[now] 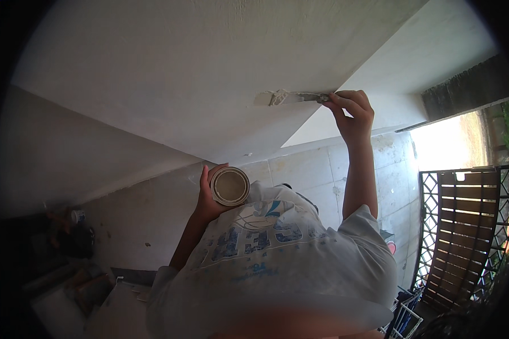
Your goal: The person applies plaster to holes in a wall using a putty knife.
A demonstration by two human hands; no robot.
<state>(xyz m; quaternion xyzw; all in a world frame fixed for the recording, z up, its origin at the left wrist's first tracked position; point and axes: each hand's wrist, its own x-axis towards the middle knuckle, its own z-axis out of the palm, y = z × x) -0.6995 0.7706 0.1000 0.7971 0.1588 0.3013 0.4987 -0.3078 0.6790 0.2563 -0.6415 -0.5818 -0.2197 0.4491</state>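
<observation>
Overhead, right hand (353, 116) grips flat putty knife (294, 98) against rough ceiling (181, 62); left hand (206, 195) clasps round tin (230, 186).

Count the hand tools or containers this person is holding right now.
2. A putty knife in the right hand, blade pressed to the white ceiling; a round can in the left hand, held by the chest. None other visible.

A white ceiling (169, 68) is seen, with paler white filler spread under a grey putty knife (300, 98). A round tin (230, 186) shows a beige inside and a pale rim. A light grey T-shirt (288, 265) is printed with blue lettering. The wall (311, 169) is laid in off-white tiles. A dark gate (464, 231) is patterned with brown slats and diamond lattice.
</observation>
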